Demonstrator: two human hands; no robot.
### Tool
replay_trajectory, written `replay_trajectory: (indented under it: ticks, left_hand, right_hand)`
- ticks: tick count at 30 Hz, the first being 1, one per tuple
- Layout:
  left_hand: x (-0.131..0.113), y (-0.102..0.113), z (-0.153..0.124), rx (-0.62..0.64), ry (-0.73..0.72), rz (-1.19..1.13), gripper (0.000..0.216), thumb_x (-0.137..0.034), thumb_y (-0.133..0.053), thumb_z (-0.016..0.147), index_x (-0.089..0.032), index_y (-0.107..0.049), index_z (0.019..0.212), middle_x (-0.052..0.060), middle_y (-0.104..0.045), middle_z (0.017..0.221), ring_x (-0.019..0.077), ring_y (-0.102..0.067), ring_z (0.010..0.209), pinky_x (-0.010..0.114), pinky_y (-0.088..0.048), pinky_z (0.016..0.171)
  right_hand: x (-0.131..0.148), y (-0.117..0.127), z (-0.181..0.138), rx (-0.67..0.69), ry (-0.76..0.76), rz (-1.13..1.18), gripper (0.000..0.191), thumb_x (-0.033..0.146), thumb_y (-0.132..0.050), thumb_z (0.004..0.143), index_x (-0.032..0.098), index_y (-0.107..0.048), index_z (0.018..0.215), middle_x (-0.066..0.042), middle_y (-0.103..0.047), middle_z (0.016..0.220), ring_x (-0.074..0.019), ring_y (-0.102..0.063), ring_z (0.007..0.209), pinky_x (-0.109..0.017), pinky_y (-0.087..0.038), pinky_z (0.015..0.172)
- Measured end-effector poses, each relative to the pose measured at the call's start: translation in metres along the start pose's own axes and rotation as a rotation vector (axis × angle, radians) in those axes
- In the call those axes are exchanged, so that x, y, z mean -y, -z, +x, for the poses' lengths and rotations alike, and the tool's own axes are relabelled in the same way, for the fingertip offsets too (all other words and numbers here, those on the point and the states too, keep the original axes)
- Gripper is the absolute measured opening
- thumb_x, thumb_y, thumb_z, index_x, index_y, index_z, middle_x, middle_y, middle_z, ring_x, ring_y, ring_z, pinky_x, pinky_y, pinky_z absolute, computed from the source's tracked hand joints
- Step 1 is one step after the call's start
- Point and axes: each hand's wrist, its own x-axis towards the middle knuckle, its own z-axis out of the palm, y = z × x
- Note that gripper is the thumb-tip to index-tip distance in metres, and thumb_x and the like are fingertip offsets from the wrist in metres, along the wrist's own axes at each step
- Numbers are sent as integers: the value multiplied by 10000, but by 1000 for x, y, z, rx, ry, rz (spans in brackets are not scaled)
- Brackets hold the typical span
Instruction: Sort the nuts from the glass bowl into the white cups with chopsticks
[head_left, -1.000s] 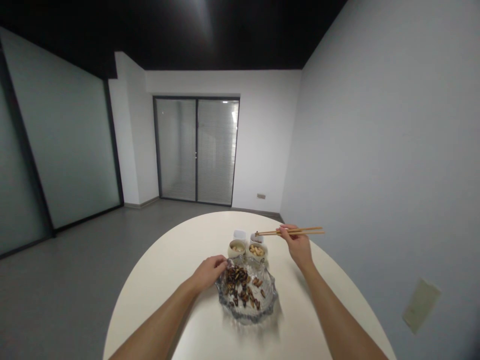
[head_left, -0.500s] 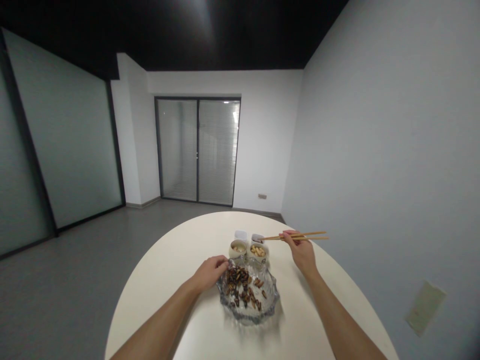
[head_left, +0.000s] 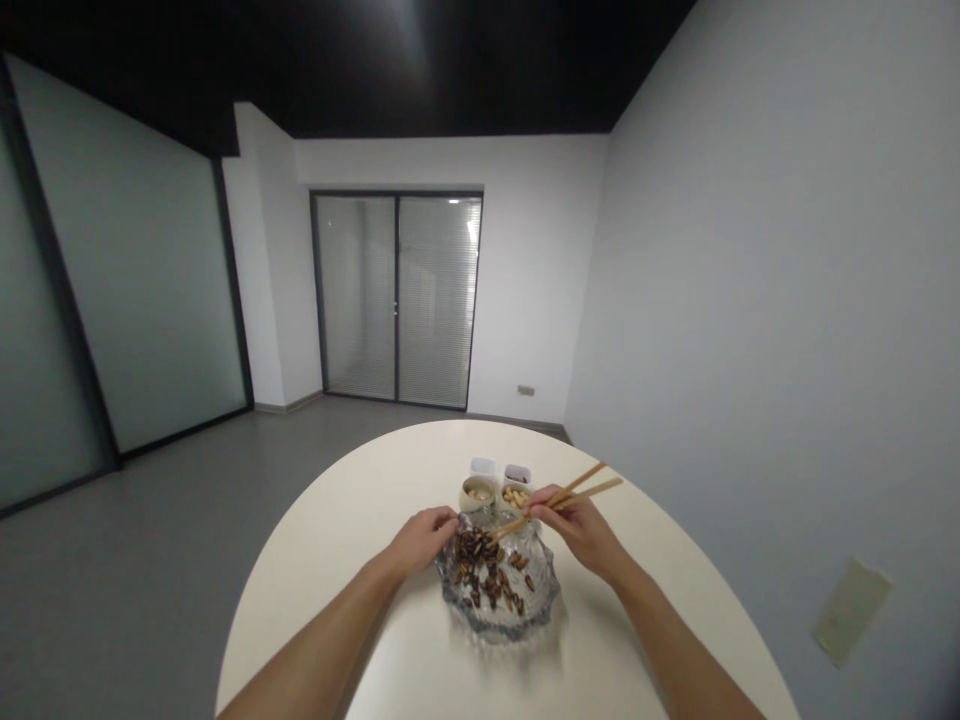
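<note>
Pieces point(head_left: 474, 550), probably light, stiff and slippery, suit a mid-body pinch: right hand point(head_left: 576, 525) clamps chopsticks point(head_left: 594, 491); left hand point(head_left: 421, 538) touches bowl point(head_left: 516, 631), grip unclear.

Glossy ridged glass-like bowl point(head_left: 517, 631), matt wooden chopsticks point(head_left: 592, 491), smooth tabletop point(head_left: 360, 480), frosted glass panel point(head_left: 142, 290)

The room is dimly and fairly evenly lit, and the black ceiling point(head_left: 480, 70) is marked by one pale, hazy streak at the top edge. Small bright reflections are caught in the glass doors point(head_left: 360, 300). A soft shadow is cast by the glass bowl point(head_left: 512, 631) onto the near part of the pale tabletop point(head_left: 352, 490). Fine detail is softened, the dark pieces point(head_left: 491, 580) being slightly smeared. Upright lines are slanted toward the sides, and the lower right corner is darkened.
</note>
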Motion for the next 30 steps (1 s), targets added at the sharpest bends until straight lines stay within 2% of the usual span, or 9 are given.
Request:
replay_trajectory:
  ticks: [7, 30]
  left_hand:
    - [-1, 0, 1, 5, 3, 17, 387, -431, -428, 897, -163, -707, 894, 46, -715, 858, 209, -615, 836, 274, -437, 735]
    - [-2, 0, 2, 4, 8, -13, 371, -420, -437, 886, -162, -703, 896, 47, -716, 863, 204, -617, 816, 273, -440, 732]
  right_hand:
    - [-4, -5, -2, 48, -15, 10, 346, 544, -693, 860, 214, -760, 943, -74, -743, 923, -247, -680, 870, -367, -534, 803]
    - [-6, -16, -4, 101, -29, -27, 347, 542, -687, 866, 213, -757, 948, -78, -752, 945, -258, -696, 898, -388, -564, 815]
